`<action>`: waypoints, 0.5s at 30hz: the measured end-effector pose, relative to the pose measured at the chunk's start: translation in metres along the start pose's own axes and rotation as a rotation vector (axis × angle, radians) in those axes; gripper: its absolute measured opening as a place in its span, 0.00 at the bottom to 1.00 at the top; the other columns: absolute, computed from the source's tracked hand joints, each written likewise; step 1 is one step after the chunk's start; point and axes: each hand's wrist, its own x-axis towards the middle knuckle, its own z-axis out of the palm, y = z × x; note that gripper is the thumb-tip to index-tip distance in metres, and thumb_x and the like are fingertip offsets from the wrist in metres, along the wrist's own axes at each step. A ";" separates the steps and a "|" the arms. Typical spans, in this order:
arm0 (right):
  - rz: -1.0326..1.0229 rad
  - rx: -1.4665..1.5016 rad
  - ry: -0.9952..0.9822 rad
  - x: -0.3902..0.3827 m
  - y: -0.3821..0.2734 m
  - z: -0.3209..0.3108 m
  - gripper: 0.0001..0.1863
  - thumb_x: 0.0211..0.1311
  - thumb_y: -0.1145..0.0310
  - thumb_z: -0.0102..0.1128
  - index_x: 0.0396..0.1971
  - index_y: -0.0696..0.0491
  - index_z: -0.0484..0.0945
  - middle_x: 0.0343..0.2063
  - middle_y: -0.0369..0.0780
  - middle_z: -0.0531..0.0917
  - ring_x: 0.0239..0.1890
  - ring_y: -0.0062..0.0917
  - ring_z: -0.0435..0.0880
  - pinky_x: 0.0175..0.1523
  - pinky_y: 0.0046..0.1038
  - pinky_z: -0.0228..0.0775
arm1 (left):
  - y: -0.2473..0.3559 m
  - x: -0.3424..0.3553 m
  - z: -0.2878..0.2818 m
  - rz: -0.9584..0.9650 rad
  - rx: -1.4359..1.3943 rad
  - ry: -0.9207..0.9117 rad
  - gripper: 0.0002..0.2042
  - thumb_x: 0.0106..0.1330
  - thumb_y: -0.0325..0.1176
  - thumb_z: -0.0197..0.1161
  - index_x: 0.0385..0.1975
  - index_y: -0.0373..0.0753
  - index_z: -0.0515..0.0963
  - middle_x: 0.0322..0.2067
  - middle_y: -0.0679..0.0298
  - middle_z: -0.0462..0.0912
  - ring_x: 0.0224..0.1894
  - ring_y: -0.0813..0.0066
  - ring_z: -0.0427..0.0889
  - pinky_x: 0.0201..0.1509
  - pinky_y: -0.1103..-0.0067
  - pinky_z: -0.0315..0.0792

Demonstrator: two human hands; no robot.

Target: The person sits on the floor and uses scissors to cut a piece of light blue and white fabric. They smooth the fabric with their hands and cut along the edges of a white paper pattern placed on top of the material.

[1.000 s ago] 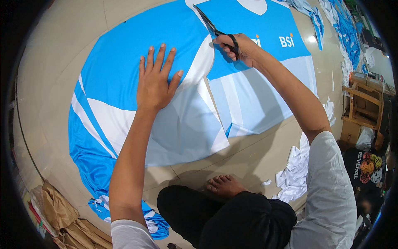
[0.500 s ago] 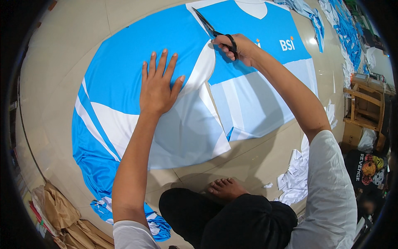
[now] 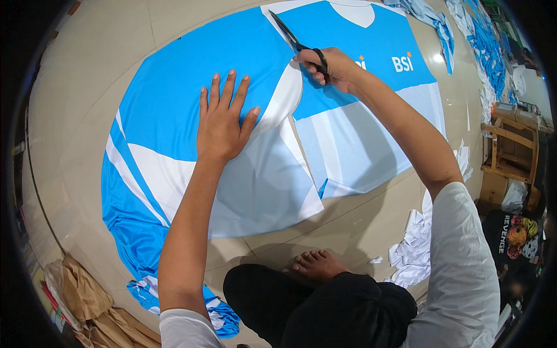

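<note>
A large sheet of blue, white and pale blue printed fabric (image 3: 168,98) lies spread over the floor. My left hand (image 3: 223,127) presses flat on its middle with the fingers spread. In my right hand (image 3: 333,68) are black-handled scissors (image 3: 283,28), my fingers closed through the loops. Their blades point up and left along the white strip between two printed panels. A cut runs from the near edge up toward my right hand, parting the left piece from the panel on the right (image 3: 371,95). Whether the blades are fully closed is hard to tell.
White fabric scraps (image 3: 411,249) lie on the tiled floor (image 3: 75,145) near my right arm. More blue and white cloth (image 3: 487,46) is heaped at the far right. A wooden stool (image 3: 510,145) stands on the right, and brown paper (image 3: 84,290) lies at the lower left.
Very little differs. My right hand and the scissors have shifted slightly left; my left hand stays flat on the fabric.
</note>
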 end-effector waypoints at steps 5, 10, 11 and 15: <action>-0.011 0.057 0.024 0.016 -0.005 0.005 0.14 0.60 0.60 0.78 0.24 0.48 0.80 0.19 0.30 0.76 0.18 0.13 0.71 0.23 0.21 0.59 | 0.002 0.002 -0.002 0.010 -0.023 0.008 0.32 0.84 0.60 0.48 0.83 0.57 0.64 0.85 0.61 0.58 0.87 0.51 0.49 0.90 0.51 0.41; -0.025 0.041 0.055 0.024 -0.007 0.014 0.14 0.60 0.62 0.79 0.24 0.49 0.80 0.18 0.30 0.76 0.17 0.14 0.71 0.22 0.21 0.59 | 0.001 0.000 -0.001 0.003 -0.018 0.011 0.32 0.84 0.59 0.49 0.83 0.56 0.64 0.85 0.61 0.58 0.87 0.51 0.49 0.90 0.50 0.41; -0.025 0.039 0.053 0.025 -0.007 0.015 0.14 0.61 0.62 0.79 0.24 0.49 0.80 0.18 0.30 0.76 0.17 0.14 0.71 0.22 0.21 0.60 | 0.001 0.000 -0.001 0.003 -0.023 0.011 0.32 0.84 0.59 0.49 0.83 0.56 0.64 0.85 0.61 0.58 0.87 0.51 0.49 0.90 0.50 0.41; -0.066 0.110 0.009 0.034 -0.016 0.015 0.14 0.62 0.64 0.78 0.24 0.50 0.80 0.19 0.30 0.76 0.18 0.13 0.71 0.22 0.21 0.61 | 0.002 0.000 -0.004 0.012 -0.040 0.024 0.31 0.84 0.58 0.50 0.83 0.56 0.64 0.85 0.61 0.58 0.87 0.51 0.50 0.90 0.50 0.41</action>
